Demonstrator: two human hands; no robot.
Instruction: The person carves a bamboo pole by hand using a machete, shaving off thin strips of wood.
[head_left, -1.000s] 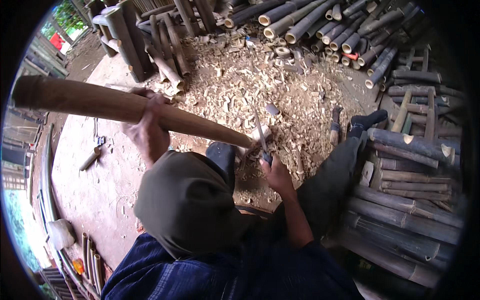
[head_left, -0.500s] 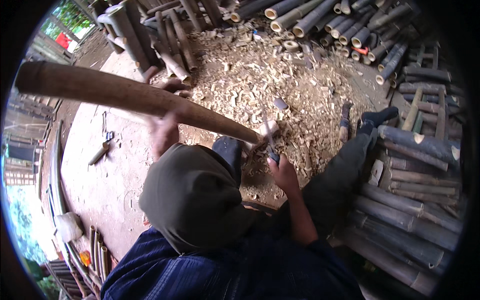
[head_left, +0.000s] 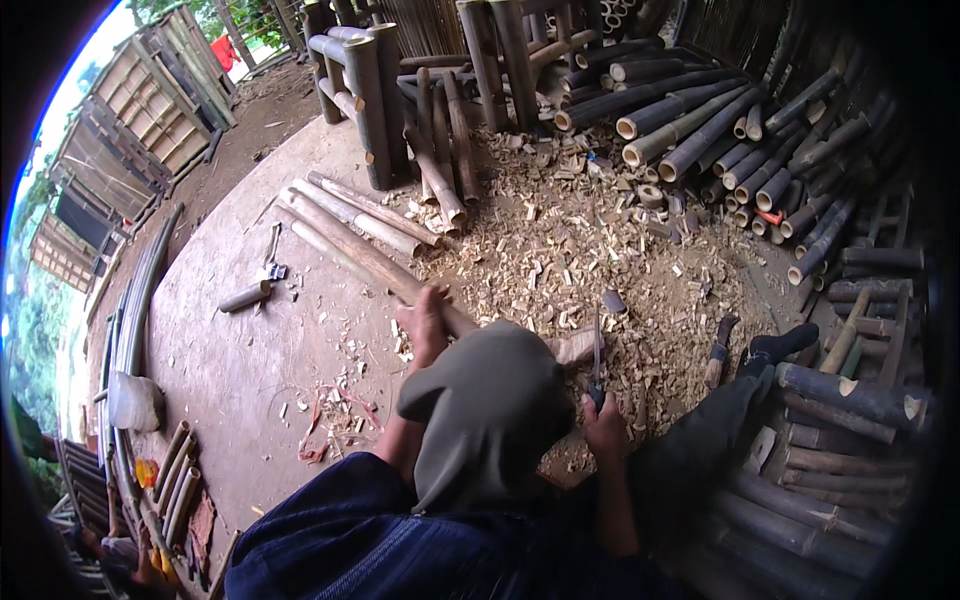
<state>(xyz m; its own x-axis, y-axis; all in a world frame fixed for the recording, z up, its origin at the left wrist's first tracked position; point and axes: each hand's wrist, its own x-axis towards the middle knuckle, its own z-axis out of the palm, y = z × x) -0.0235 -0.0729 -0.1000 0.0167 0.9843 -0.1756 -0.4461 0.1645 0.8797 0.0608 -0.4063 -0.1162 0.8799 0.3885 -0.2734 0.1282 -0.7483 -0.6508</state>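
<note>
My left hand [head_left: 425,325] is closed round a pale brown bamboo pole [head_left: 350,245], which slants from the far left toward my bent knee [head_left: 490,415]. The knee hides the pole's near end. My right hand [head_left: 605,430] grips the dark handle of a thin-bladed tool [head_left: 598,345], its narrow blade pointing away from me; I cannot tell whether it is a knife or a saw. Just left of the blade, a pale wooden block [head_left: 573,347] shows beyond the knee. More pale bamboo poles [head_left: 372,215] lie beside the held one.
Wood chips [head_left: 540,245] cover the ground ahead. Dark bamboo lengths [head_left: 700,135] are stacked at the back right, others [head_left: 800,520] by my right leg. A short dark-handled tool [head_left: 720,350] lies near my right foot. Another person's hand [head_left: 148,565] shows at lower left.
The pole has swung down from its raised position across the view to lie lower, slanting away. My left hand remains on it; my right hand keeps the tool. The view has shifted left.
</note>
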